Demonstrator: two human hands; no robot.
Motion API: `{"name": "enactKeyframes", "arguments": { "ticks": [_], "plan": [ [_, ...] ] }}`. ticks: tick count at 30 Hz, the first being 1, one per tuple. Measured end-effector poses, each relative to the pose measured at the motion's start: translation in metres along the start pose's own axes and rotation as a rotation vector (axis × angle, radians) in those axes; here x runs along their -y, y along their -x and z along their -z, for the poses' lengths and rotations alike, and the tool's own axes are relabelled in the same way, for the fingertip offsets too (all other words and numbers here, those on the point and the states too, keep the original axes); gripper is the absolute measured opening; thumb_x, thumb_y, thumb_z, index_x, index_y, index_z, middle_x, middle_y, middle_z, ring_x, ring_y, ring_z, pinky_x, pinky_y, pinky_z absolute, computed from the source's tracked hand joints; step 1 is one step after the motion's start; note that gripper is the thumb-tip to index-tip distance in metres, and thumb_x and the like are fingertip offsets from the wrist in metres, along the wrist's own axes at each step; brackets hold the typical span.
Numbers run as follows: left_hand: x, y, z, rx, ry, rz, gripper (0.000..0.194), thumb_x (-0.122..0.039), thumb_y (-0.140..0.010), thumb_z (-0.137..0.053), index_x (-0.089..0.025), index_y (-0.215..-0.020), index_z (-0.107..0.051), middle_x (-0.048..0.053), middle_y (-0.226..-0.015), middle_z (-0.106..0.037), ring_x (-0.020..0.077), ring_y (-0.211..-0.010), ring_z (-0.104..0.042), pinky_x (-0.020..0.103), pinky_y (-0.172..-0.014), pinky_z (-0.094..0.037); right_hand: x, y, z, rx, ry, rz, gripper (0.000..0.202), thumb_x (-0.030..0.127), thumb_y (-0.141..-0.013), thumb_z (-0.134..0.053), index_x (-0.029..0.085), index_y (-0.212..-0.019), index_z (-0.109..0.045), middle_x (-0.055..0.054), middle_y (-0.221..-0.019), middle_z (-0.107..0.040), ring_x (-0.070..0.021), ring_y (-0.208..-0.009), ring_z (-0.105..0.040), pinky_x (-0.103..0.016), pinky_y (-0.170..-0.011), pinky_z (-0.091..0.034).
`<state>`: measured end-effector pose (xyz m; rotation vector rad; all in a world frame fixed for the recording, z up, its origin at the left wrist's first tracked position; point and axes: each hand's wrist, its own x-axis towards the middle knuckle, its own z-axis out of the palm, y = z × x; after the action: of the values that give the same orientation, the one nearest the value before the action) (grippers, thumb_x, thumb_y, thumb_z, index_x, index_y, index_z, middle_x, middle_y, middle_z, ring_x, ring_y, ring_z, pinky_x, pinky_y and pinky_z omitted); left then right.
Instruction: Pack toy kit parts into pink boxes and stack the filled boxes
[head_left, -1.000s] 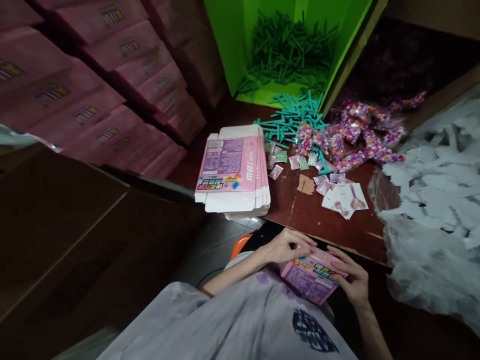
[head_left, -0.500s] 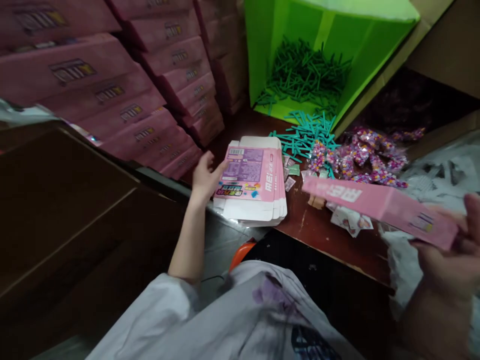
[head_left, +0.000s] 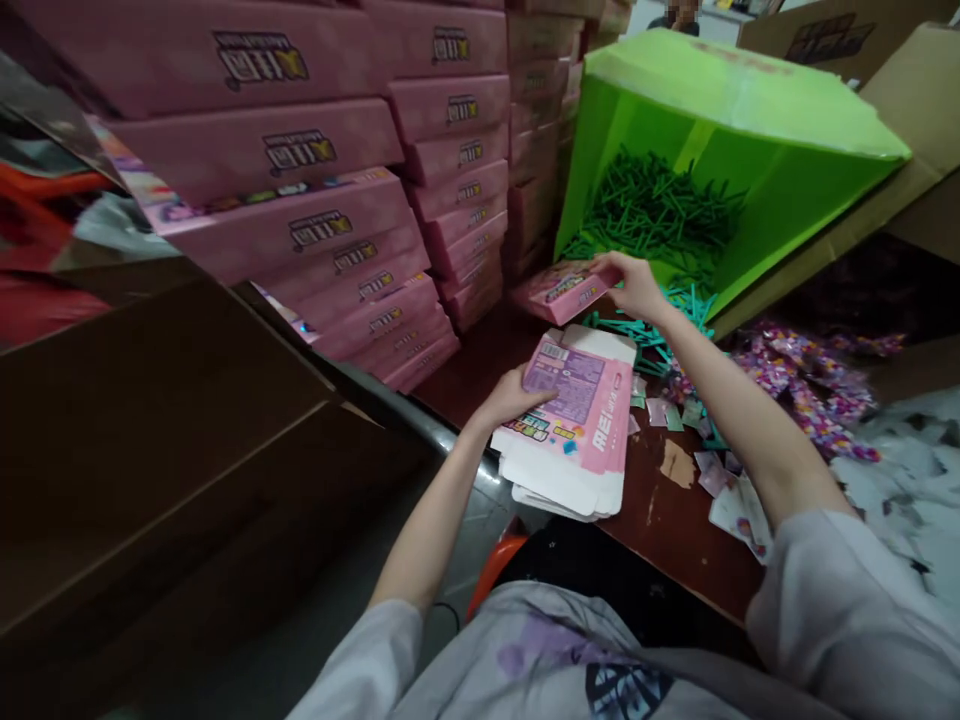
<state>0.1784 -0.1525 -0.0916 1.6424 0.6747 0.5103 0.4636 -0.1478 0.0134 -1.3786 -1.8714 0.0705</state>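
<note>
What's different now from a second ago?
The right hand has carried the pink box from above the lap, where both hands held it, forward and leftward past the flat cartons. The left hand let go and is now on those cartons. The cartons, green sticks and colorful packets stayed put.

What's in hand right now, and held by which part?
The right hand holds a pink box by its end on the picture's right. The left hand lies on the flattened cartons; whether it grips them is unclear.
</note>
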Motion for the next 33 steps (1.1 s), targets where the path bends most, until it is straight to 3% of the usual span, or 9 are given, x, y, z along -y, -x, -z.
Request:
{"name": "enactKeyframes", "arguments": {
  "ticks": [6,11,16,19,22,23,25,28,33],
  "plan": [
    [-0.001,-0.025,-0.006,0.135,-0.020,-0.018,0.062,-0.047,-0.065,-0.080,-0.011,-0.113,-0.065,0.011,-0.110,-0.071,0.0263,-0.097,-0.068,0.036,-0.086,-0.055,-0.058,-0.003,-0.051,0.177,0.205,-0.146,0.034,0.012,-0.081,-0.049,0.011,-0.111,-0.065,-0.017,-0.121,-0.066,-0.0270,-0.115,-0.058,-0.045,-0.101,-0.045],
    [-0.001,-0.031,-0.011,0.065,-0.048,0.019,0.064,-0.049,-0.063,-0.080,-0.009,-0.111,-0.065,0.014,-0.105,-0.072,0.0292,-0.095,-0.068,0.039,-0.085,-0.055,-0.064,0.000,-0.052,0.389,0.233,-0.136,0.038,0.015,-0.084,-0.055,0.013,-0.119,-0.066,-0.014,-0.143,-0.051,-0.0259,-0.130,-0.050,-0.040,-0.110,-0.039],
    [-0.008,-0.030,-0.007,0.077,-0.066,0.025,0.063,-0.049,-0.066,-0.077,-0.010,-0.114,-0.065,0.013,-0.107,-0.072,0.0280,-0.096,-0.068,0.040,-0.087,-0.054,-0.050,-0.004,-0.029,0.399,0.197,-0.350,0.032,0.019,-0.086,-0.053,0.014,-0.112,-0.071,-0.013,-0.127,-0.064,-0.0261,-0.117,-0.060,-0.041,-0.105,-0.044],
    [-0.034,-0.016,0.006,-0.085,-0.171,-0.079,0.061,-0.044,-0.061,-0.081,-0.013,-0.111,-0.067,0.011,-0.110,-0.070,0.0275,-0.101,-0.065,0.040,-0.092,-0.052,-0.008,0.021,-0.001,0.101,0.121,-0.480,0.028,0.023,-0.086,-0.055,0.014,-0.106,-0.072,-0.011,-0.110,-0.072,-0.0242,-0.105,-0.065,-0.041,-0.100,-0.048],
    [-0.072,0.012,0.008,-0.284,-0.022,-0.090,0.049,-0.044,-0.064,-0.079,-0.014,-0.102,-0.070,0.008,-0.101,-0.072,0.0244,-0.091,-0.067,0.037,-0.083,-0.054,0.075,0.081,0.017,-0.424,0.062,-0.585,0.031,0.034,-0.090,-0.051,0.016,-0.108,-0.069,-0.010,-0.112,-0.070,-0.0244,-0.106,-0.064,-0.044,-0.099,-0.049],
    [-0.083,0.023,0.003,-0.341,0.069,-0.082,0.045,-0.044,-0.065,-0.078,-0.014,-0.099,-0.071,0.006,-0.096,-0.072,0.0224,-0.085,-0.067,0.034,-0.078,-0.055,0.107,0.105,0.017,-0.466,-0.028,-0.628,0.033,0.040,-0.090,-0.053,0.017,-0.107,-0.068,-0.010,-0.107,-0.071,-0.0244,-0.101,-0.066,-0.043,-0.094,-0.052],
    [-0.101,0.043,-0.018,-0.436,0.179,-0.107,0.039,-0.041,-0.064,-0.080,-0.015,-0.091,-0.071,0.003,-0.087,-0.073,0.0186,-0.075,-0.066,0.029,-0.070,-0.054,0.167,0.150,0.010,-0.374,-0.289,-0.709,0.036,0.046,-0.084,-0.062,0.019,-0.107,-0.067,-0.008,-0.101,-0.073,-0.0238,-0.090,-0.069,-0.040,-0.082,-0.057],
    [-0.112,0.064,-0.067,-0.466,0.191,-0.178,0.036,-0.044,-0.062,-0.081,-0.016,-0.081,-0.070,0.001,-0.076,-0.070,0.0146,-0.066,-0.062,0.024,-0.064,-0.051,0.223,0.202,0.002,-0.643,-0.438,-0.890,0.040,0.048,-0.079,-0.069,0.021,-0.107,-0.065,-0.005,-0.097,-0.073,-0.0219,-0.085,-0.070,-0.036,-0.076,-0.059],
    [-0.105,0.085,-0.150,-0.402,0.422,-0.084,0.062,-0.077,-0.073,-0.052,-0.017,-0.078,-0.067,0.003,-0.071,-0.067,0.0167,-0.068,-0.064,0.027,-0.064,-0.052,0.224,0.257,0.033,-0.704,-0.542,-0.934,0.060,0.044,-0.059,-0.086,0.019,-0.108,-0.062,-0.007,-0.097,-0.073,-0.0239,-0.086,-0.070,-0.036,-0.077,-0.059]
  ]
}}
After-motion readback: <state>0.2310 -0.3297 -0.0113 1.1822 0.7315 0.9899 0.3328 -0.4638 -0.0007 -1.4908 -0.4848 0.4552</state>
